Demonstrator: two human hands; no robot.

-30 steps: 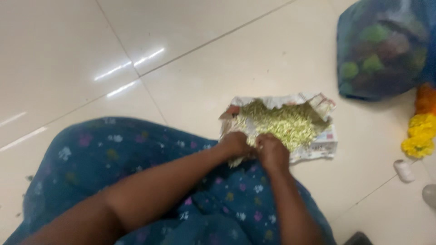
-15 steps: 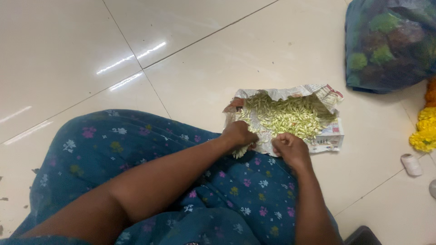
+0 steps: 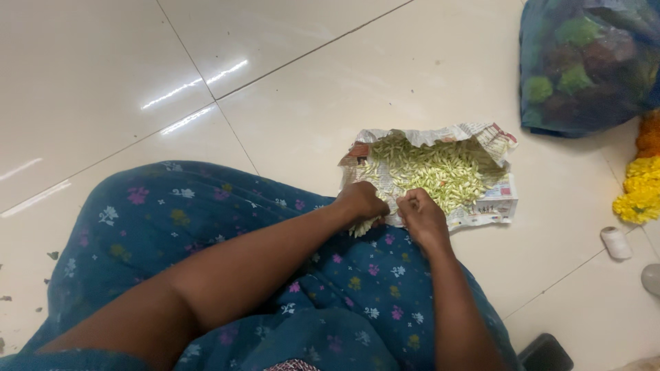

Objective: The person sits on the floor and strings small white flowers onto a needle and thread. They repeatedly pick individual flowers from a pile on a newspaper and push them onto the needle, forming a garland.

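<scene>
A heap of pale green flower buds (image 3: pixel 440 168) lies on a crumpled sheet of newspaper (image 3: pixel 491 206) on the tiled floor, just past my knee. My left hand (image 3: pixel 359 203) is closed around a small bunch of buds (image 3: pixel 362 227) at the paper's near edge. My right hand (image 3: pixel 421 216) sits close beside it with the fingers curled; something thin seems pinched in them, but I cannot make it out. Both forearms rest over my blue flowered dress (image 3: pixel 227 233).
A blue net bag (image 3: pixel 584 65) of green and dark produce stands at the far right. Yellow and orange marigolds (image 3: pixel 641 182) lie along the right edge. A white thread spool (image 3: pixel 615 242) rests near them. A dark object (image 3: pixel 546 354) sits by my right elbow.
The view has shifted so the paper sits more to the centre. My hands have drawn slightly apart, with the right hand moving a little to the right.
</scene>
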